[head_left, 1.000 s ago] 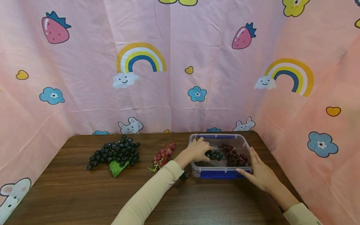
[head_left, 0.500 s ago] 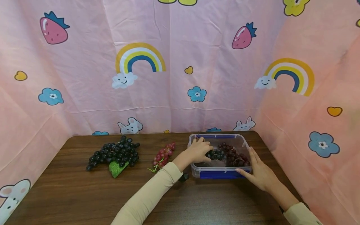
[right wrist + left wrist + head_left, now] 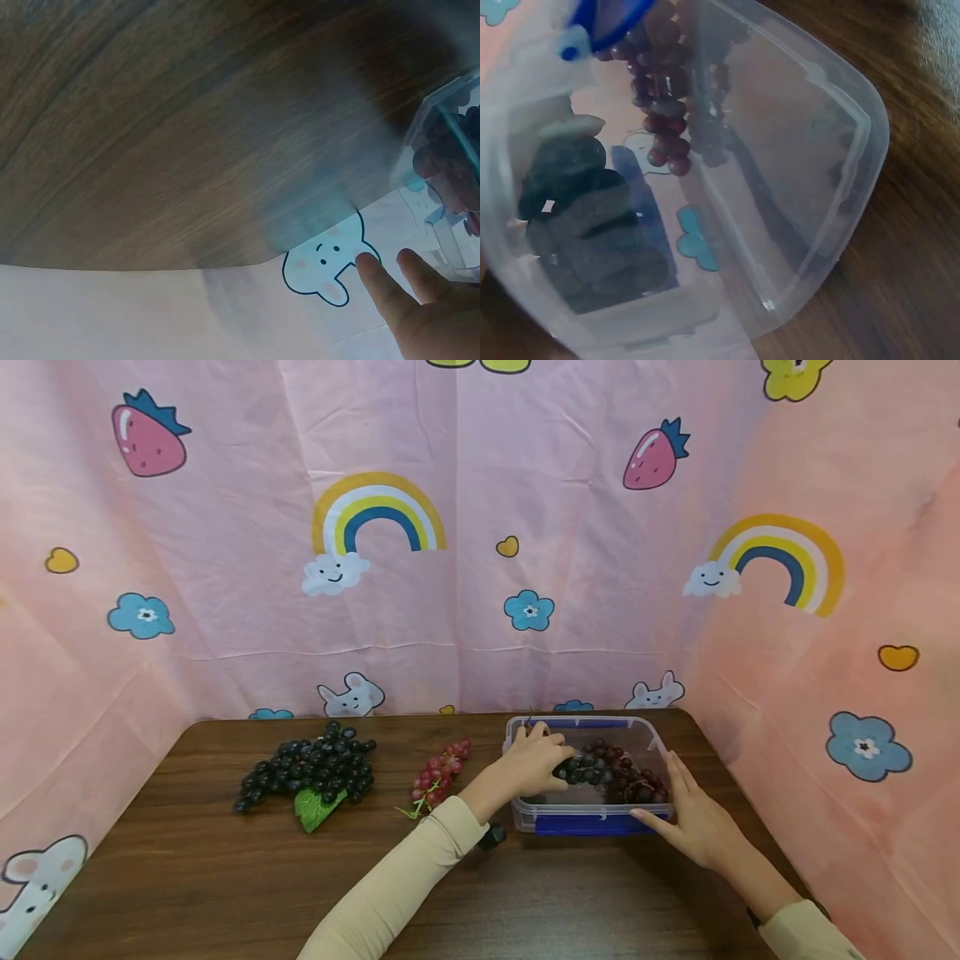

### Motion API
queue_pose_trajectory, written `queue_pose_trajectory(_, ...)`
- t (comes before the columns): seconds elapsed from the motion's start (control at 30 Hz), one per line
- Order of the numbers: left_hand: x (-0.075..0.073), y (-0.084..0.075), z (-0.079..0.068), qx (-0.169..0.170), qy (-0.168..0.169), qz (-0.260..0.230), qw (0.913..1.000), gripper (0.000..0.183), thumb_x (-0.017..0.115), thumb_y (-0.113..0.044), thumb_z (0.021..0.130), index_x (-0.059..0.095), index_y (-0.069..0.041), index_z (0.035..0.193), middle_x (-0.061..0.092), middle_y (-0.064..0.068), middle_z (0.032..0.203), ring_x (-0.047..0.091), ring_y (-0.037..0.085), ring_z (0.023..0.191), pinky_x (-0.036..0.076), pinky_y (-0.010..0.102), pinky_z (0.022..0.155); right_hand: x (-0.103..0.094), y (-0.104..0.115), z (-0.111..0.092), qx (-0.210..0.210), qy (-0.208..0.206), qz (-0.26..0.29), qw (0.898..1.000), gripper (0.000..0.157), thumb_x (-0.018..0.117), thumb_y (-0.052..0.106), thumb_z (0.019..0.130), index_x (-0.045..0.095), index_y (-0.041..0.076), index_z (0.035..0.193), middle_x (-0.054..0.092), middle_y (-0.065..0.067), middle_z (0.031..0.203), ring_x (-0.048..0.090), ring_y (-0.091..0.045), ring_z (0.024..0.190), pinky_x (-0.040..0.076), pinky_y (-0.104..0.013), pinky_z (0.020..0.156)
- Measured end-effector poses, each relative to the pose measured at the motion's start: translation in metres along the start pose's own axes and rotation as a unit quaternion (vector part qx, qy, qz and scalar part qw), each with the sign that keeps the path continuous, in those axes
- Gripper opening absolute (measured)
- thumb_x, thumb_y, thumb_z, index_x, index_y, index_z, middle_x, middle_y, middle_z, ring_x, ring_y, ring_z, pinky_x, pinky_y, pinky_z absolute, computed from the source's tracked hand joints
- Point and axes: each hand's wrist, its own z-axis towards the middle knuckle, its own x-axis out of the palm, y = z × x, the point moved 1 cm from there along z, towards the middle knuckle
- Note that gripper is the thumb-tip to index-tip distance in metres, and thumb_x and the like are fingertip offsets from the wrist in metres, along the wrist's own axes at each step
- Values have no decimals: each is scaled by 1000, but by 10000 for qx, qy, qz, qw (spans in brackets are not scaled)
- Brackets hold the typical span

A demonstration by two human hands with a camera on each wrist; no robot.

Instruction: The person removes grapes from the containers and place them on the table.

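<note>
A clear plastic box [image 3: 600, 811] with blue clips stands at the table's right side. Inside it, my left hand [image 3: 534, 762] grips a bunch of black grapes [image 3: 584, 769]; the hand covers part of the bunch. Dark red grapes [image 3: 626, 773] lie in the box's right half, beside the black ones. Through the clear wall, the left wrist view shows the black grapes [image 3: 600, 232] and red grapes [image 3: 667, 127]. My right hand [image 3: 696, 822] rests against the box's right front corner, fingers straight along the side and thumb at the front.
On the brown table [image 3: 225, 877], a large bunch of black grapes [image 3: 315, 768] with a green leaf [image 3: 318, 808] lies at the left. Pink-red grapes [image 3: 441, 770] lie left of the box. A small dark object [image 3: 492, 837] sits partly behind the left sleeve. Printed cloth surrounds the table.
My left hand has shifted slightly to the right inside the box, and the black grapes with it. The right hand stays on the box.
</note>
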Motion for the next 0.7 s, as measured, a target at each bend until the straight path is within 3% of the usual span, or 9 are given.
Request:
queue_pose_trajectory(0.43,-12,-9,-17,-35,-86,111,9999,54,75,-51,96,65,-28,144,62,-3,140,47,28,133,43,59,109,-4,2,-3,-93,-70,-181,9998,115,66,64,97,6,-5,167,18,-37,168,71,-34,86,45,-35,52)
queue_pose_trajectory(0.7,-21,-15,-30,-98,-178,187,9996,53,74,-51,97,65,-29,144,63,-3,138,48,27,132,45,57,107,-4,-1,-2,-22,-14,-135,9999,116,63,65,98,2,-4,167,15,-37,168,71,-47,96,42,-34,50)
